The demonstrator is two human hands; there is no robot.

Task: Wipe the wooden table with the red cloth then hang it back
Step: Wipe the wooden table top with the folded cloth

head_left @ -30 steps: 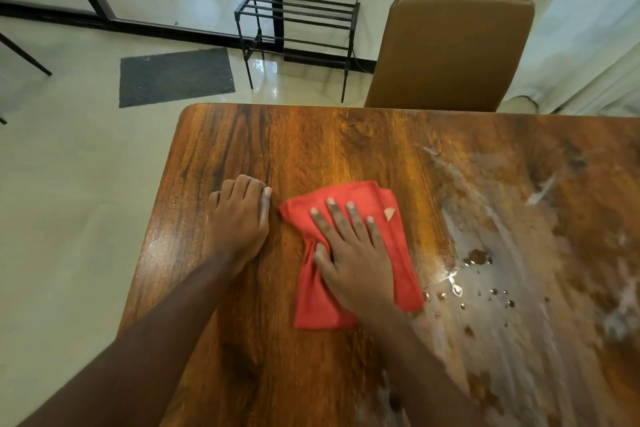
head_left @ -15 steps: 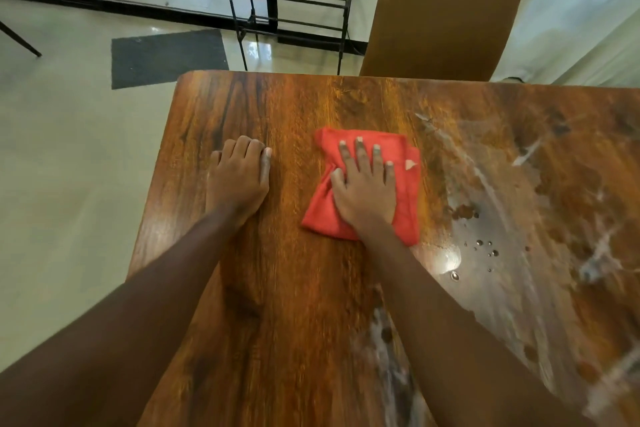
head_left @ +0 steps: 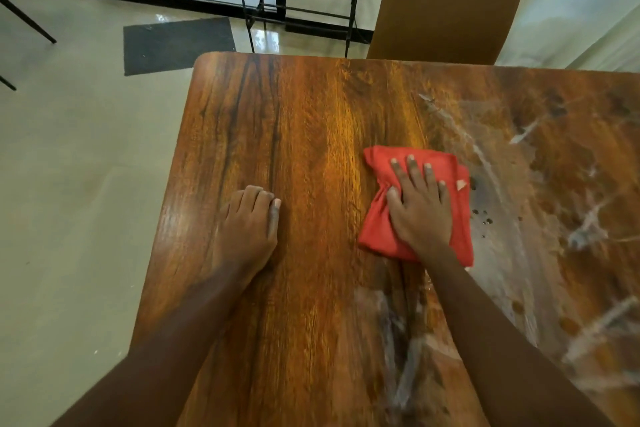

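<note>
**Wiping under way, wet patch ahead**

The right hand [head_left: 420, 208] presses the red cloth [head_left: 381, 225] flat on the tabletop [head_left: 304, 135], fingers [head_left: 410, 170] spread over it rather than gripping. The left hand [head_left: 247, 232] lies palm-down at 9 o'clock of the cloth, holding nothing. The wiping step seems mid-course: droplets [head_left: 485, 215] and pale smears sit at 3 o'clock, so the next stroke should sweep that way. The folded cloth's long axis runs roughly 12 to 6, though blur softens its edges.
</note>
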